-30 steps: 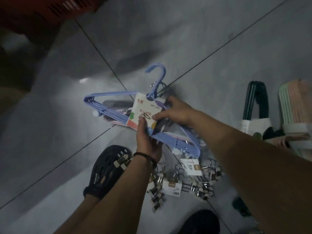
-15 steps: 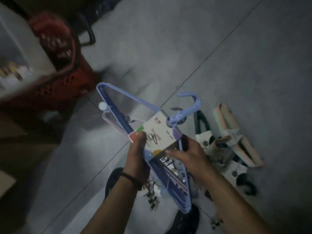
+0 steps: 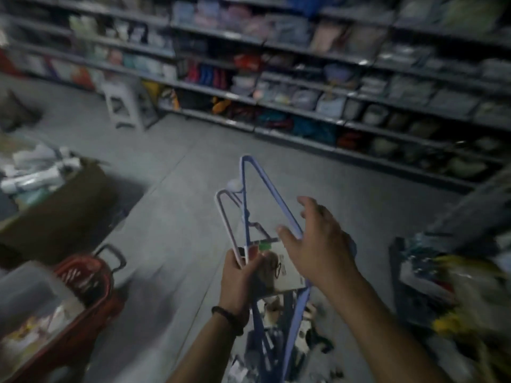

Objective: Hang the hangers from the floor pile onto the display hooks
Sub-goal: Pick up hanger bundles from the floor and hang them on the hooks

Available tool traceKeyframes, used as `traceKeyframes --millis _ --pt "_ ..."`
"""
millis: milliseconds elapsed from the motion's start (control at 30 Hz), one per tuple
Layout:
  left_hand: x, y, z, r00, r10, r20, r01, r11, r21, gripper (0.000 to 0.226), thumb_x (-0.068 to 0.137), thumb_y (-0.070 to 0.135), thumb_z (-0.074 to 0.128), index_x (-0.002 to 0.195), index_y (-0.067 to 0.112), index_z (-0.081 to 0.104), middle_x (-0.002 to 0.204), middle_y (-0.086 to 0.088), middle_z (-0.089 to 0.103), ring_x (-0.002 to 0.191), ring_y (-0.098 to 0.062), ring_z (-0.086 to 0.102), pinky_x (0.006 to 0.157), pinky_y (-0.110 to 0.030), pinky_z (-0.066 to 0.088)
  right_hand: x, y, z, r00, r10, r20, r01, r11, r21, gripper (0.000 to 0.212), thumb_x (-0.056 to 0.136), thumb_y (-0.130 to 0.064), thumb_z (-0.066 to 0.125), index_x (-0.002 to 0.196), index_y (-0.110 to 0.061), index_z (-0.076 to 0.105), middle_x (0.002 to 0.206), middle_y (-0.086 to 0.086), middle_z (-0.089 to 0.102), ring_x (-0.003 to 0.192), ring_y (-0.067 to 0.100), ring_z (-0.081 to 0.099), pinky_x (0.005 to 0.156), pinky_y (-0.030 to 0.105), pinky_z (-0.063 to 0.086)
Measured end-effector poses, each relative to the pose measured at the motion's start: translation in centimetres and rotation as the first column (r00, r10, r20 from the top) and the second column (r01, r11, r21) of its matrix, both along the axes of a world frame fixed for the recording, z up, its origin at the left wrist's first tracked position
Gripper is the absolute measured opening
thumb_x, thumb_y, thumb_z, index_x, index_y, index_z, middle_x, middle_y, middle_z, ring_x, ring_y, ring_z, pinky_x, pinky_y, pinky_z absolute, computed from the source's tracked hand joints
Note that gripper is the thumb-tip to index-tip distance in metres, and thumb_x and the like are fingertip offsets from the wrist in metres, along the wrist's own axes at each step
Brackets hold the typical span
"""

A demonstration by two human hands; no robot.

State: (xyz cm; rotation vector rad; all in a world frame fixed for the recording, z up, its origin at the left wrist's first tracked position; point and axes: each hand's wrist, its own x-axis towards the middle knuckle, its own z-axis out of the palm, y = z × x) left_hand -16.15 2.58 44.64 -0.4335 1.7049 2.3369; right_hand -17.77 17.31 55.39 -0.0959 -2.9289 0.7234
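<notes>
A bundle of blue hangers (image 3: 265, 200) with a white paper label (image 3: 287, 275) stands on end in front of me, one corner pointing up. My left hand (image 3: 240, 275) grips the bundle near the label, together with a pale pink hanger (image 3: 225, 217). My right hand (image 3: 318, 241) is beside the blue frame with fingers spread and relaxed, the thumb touching the upper bar. Below my arms, more hangers of the floor pile (image 3: 279, 352) show dimly. No display hooks are clearly seen; the frame is blurred.
A red shopping basket (image 3: 91, 286) stands at lower left, a cardboard box (image 3: 58, 217) with goods behind it. A white stool (image 3: 130, 106) is by stocked shelves (image 3: 331, 87) across the aisle. A dark rack (image 3: 448, 286) with goods is at right.
The view has swung up from the floor to the aisle. The hanger bundle has been lifted and turned upright. My right hand has let go of the label and opened.
</notes>
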Motion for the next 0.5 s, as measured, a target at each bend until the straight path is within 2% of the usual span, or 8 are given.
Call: traceKeyframes --millis 33,100,167,233,333,400,467,500 --pt "0.5 0.8 2.0 0.997 -0.063 -0.033 0.062 0.998 -0.016 0.072 0.067 0.049 0.086 0.121 0.009 0.062 0.115 -0.014 0.074 0.106 -0.036 0.073 0.082 -0.050 0.065 0.9 0.5 1.4 0.999 -0.048 -0.013 0.049 0.998 0.047 0.057 0.103 -0.053 0.056 0.150 -0.023 0.039 0.139 0.010 0.057 0.121 0.031 0.059 0.088 0.039 0.050" --pt "1.7 2.3 5.2 0.972 -0.205 -0.118 0.199 0.978 -0.058 0.078 0.065 0.053 0.088 0.121 0.007 0.061 0.115 -0.016 0.074 0.104 -0.035 0.074 0.091 -0.058 0.061 3.6 1.7 3.5 0.979 -0.168 -0.117 0.177 0.982 0.072 0.042 0.108 -0.048 0.047 0.139 -0.020 0.042 0.123 0.011 0.061 0.105 0.033 0.062 0.073 0.038 0.044" --pt "3.5 3.3 7.7 0.909 -0.364 -0.205 0.356 0.931 -0.076 0.086 0.067 0.059 0.092 0.123 0.001 0.060 0.115 -0.020 0.073 0.103 -0.038 0.074 0.092 -0.062 0.060 7.3 2.9 5.7 0.922 -0.295 -0.249 0.311 0.950 0.027 0.030 0.111 -0.043 0.042 0.129 -0.020 0.047 0.103 0.007 0.061 0.090 0.031 0.060 0.066 0.038 0.040" --pt "5.8 4.2 10.0 0.839 -0.476 -0.264 0.474 0.877 -0.075 0.090 0.069 0.064 0.090 0.124 0.001 0.059 0.115 -0.021 0.074 0.104 -0.038 0.075 0.091 -0.063 0.060 11.9 3.7 8.1 0.844 -0.421 -0.331 0.445 0.895 -0.003 0.028 0.111 -0.041 0.042 0.124 -0.019 0.054 0.090 0.000 0.056 0.081 0.030 0.058 0.063 0.038 0.036" --pt "10.1 5.8 13.6 0.761 -0.586 -0.279 0.612 0.791 0.010 0.096 0.070 0.081 0.076 0.123 0.002 0.061 0.116 -0.025 0.073 0.106 -0.041 0.074 0.090 -0.060 0.061 19.8 4.7 11.6 0.747 -0.563 -0.354 0.607 0.795 0.017 0.028 0.112 -0.043 0.039 0.120 -0.022 0.055 0.074 -0.006 0.049 0.062 0.022 0.051 0.051 0.037 0.031" --pt "13.6 7.1 16.8 0.702 -0.667 -0.251 0.701 0.709 0.077 0.081 0.083 0.076 0.059 0.113 0.002 0.070 0.107 -0.028 0.076 0.099 -0.045 0.075 0.085 -0.058 0.062 25.4 4.9 14.0 0.689 -0.644 -0.332 0.684 0.730 0.002 0.030 0.112 -0.044 0.036 0.126 -0.024 0.054 0.074 -0.005 0.053 0.058 0.022 0.054 0.047 0.039 0.040" --pt "17.2 8.9 19.5 0.627 -0.713 -0.315 0.753 0.658 0.012 0.067 0.092 0.065 0.056 0.095 0.001 0.073 0.091 -0.029 0.075 0.084 -0.047 0.074 0.079 -0.058 0.062 31.3 5.0 16.2 0.622 -0.713 -0.323 0.757 0.654 0.015 0.026 0.113 -0.043 0.035 0.123 -0.025 0.051 0.073 -0.003 0.054 0.059 0.025 0.058 0.045 0.038 0.037" --pt "19.2 9.9 20.7 0.594 -0.714 -0.371 0.760 0.649 -0.033 0.060 0.098 0.059 0.055 0.089 0.003 0.073 0.082 -0.025 0.074 0.074 -0.043 0.073 0.072 -0.054 0.061 34.3 5.1 17.1 0.591 -0.734 -0.334 0.787 0.616 0.038 0.024 0.113 -0.042 0.035 0.120 -0.024 0.049 0.072 -0.003 0.053 0.058 0.025 0.057 0.044 0.038 0.035"
